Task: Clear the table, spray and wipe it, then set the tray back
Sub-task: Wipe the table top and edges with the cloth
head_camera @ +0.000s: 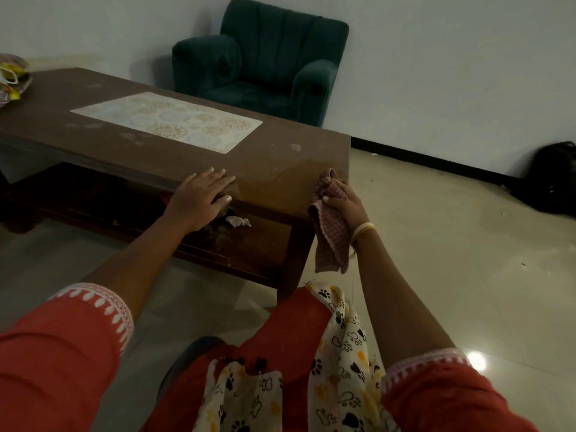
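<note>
A low brown wooden table (pixel 93 98) with a patterned inlay panel (pixel 168 120) fills the left half of the view. My right hand (pixel 343 204) grips a pink checked cloth (pixel 332 238) at the table's near right corner, and most of the cloth hangs down past the edge. A wet sheen spreads over the tabletop beside that corner. My left hand (pixel 199 194) rests flat on the near edge of the table, fingers straight, thumb over the rim. No tray or spray bottle is in view.
A dark green armchair (pixel 261 60) stands against the wall behind the table. Packets (pixel 11 77) lie at the table's far left end. A crumpled paper scrap (pixel 238 221) sits on the lower shelf. A black bag (pixel 554 179) rests on the floor at right.
</note>
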